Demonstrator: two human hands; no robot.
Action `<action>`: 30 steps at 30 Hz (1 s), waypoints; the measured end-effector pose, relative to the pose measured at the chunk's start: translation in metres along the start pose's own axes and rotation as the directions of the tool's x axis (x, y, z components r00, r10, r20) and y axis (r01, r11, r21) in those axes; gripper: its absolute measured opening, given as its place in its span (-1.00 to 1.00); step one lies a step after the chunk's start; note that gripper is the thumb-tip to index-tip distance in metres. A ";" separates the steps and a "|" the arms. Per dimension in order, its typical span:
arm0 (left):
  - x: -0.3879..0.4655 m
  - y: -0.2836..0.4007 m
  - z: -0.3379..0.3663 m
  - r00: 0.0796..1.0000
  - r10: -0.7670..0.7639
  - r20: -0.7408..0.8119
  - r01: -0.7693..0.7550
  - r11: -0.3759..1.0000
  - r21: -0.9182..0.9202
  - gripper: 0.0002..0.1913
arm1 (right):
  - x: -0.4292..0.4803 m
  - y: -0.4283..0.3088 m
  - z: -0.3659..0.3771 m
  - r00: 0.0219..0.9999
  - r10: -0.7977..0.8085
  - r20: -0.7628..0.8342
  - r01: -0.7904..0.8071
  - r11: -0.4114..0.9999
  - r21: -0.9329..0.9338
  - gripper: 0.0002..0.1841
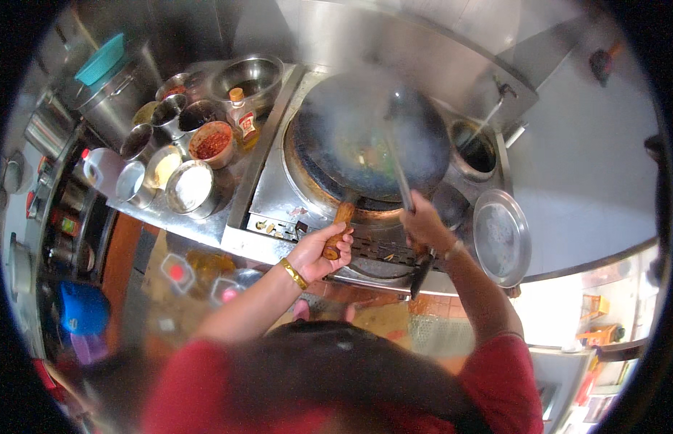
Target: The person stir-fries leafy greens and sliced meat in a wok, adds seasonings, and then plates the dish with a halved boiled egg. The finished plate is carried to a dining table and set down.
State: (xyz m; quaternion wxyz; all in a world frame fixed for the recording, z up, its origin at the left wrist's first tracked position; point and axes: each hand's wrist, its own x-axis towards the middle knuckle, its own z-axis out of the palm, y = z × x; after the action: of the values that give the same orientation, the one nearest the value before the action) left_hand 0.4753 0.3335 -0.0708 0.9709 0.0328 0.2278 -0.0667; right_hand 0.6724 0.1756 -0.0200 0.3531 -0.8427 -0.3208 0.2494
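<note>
A large dark wok (325, 125) sits tilted over the round burner ring (293, 173) of a steel range. My left hand (323, 252) is closed around the wok's wooden handle (343, 217). In my right hand (425, 225) is the shaft of a long metal ladle or spatula (400, 171), whose far end reaches into the wok. Smoke or steam veils that end, so its shape cannot be told. Blurred food (369, 154) with green and pale bits lies low in the wok.
Left of the range stand steel seasoning pots (189, 187), a bowl of red chili (210, 145), a glass bottle (244, 122) and a large steel basin (247, 78). Right are a deep round pot (473, 149), a water tap (502, 92) and a metal plate (501, 238) at the edge.
</note>
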 end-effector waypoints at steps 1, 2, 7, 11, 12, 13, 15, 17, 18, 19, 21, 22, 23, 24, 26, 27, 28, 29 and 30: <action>0.000 0.000 0.001 1.000 -0.004 0.002 0.004 1.000 0.011 -0.72 | -0.024 0.001 0.003 0.970 0.121 0.210 -0.166 0.964 0.208 -0.60; 0.000 0.001 0.001 1.000 -0.013 0.016 0.013 1.000 0.002 -0.72 | -0.045 -0.001 -0.012 0.963 0.204 0.176 -0.230 0.962 0.144 -0.55; 0.002 0.005 0.004 0.998 -0.058 0.004 0.058 0.997 -0.042 -0.79 | -0.142 -0.035 -0.134 0.904 0.288 0.317 -0.267 0.958 -0.109 -0.43; 0.002 0.005 0.004 0.999 -0.040 0.015 0.041 0.999 -0.034 -0.78 | -0.119 -0.061 -0.136 0.866 0.383 0.321 -0.312 0.916 -0.251 -0.43; 0.001 0.004 0.003 1.000 -0.028 0.006 0.028 0.999 -0.026 -0.78 | -0.100 -0.056 -0.117 0.892 0.364 0.266 -0.254 0.893 -0.371 -0.44; 0.001 0.003 0.002 1.000 -0.024 -0.003 0.024 0.999 -0.025 -0.77 | -0.079 -0.046 -0.099 0.941 0.249 0.229 -0.190 0.949 -0.251 -0.50; 0.000 0.001 0.000 1.000 -0.008 0.002 0.008 1.000 -0.016 -0.77 | -0.038 -0.019 -0.082 0.979 0.156 0.132 -0.137 0.980 -0.143 -0.61; 0.001 0.000 -0.001 1.000 0.003 -0.011 -0.003 1.000 -0.006 -0.74 | 0.006 0.009 -0.090 0.980 0.006 0.199 -0.041 0.985 0.169 -0.65; 0.001 0.000 -0.001 1.000 0.007 -0.021 -0.007 1.000 -0.004 -0.71 | 0.021 0.022 -0.099 0.983 0.118 0.143 -0.125 0.991 0.047 -0.64; 0.002 0.000 -0.001 0.999 0.005 -0.041 -0.006 1.000 -0.012 -0.68 | 0.033 0.032 -0.103 0.994 0.072 0.081 -0.072 0.997 -0.004 -0.63; 0.001 0.001 0.000 1.000 0.014 -0.024 -0.014 1.000 0.010 -0.68 | 0.032 0.049 -0.101 0.984 0.172 0.038 -0.169 0.983 -0.066 -0.58; 0.000 0.001 0.000 1.000 0.004 -0.009 -0.004 1.000 0.002 -0.67 | 0.021 0.052 -0.101 0.995 0.103 0.014 -0.103 0.994 -0.047 -0.55; 0.000 0.001 -0.001 1.000 0.005 -0.012 -0.005 1.000 0.012 -0.70 | 0.002 0.055 -0.088 0.998 0.056 0.034 -0.059 0.996 0.073 -0.44; -0.001 0.002 -0.003 1.000 -0.006 -0.001 0.006 1.000 0.013 -0.73 | -0.026 0.056 -0.076 0.998 0.068 0.005 -0.068 0.998 -0.005 -0.47; 0.003 0.005 -0.008 1.000 -0.029 0.013 0.029 0.999 0.014 -0.76 | -0.082 0.052 -0.064 0.999 0.030 0.039 -0.017 0.955 -0.296 -0.44; 0.007 0.007 -0.012 0.999 -0.041 0.011 0.041 0.999 0.014 -0.75 | -0.112 0.048 -0.067 0.993 0.089 0.076 -0.064 0.955 -0.288 -0.43; 0.013 0.010 -0.016 0.996 -0.047 0.079 0.048 0.999 -0.004 -0.75 | -0.132 0.042 -0.073 0.942 0.271 0.199 -0.244 0.958 -0.150 -0.39; 0.020 0.013 -0.020 0.992 -0.071 0.104 0.075 0.997 -0.034 -0.76 | -0.143 0.033 -0.072 0.918 0.334 0.215 -0.306 0.940 -0.153 -0.38; 0.029 0.016 -0.023 0.994 -0.091 0.065 0.095 0.993 -0.063 -0.77 | -0.143 0.026 -0.073 0.900 0.345 0.266 -0.345 0.937 -0.048 -0.39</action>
State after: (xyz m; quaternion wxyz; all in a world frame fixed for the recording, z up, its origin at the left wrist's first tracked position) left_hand 0.4937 0.3478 -0.1036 0.9738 -0.0121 0.2010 -0.1053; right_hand 0.6336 0.0272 0.0340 0.2562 -0.8441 -0.2117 0.4208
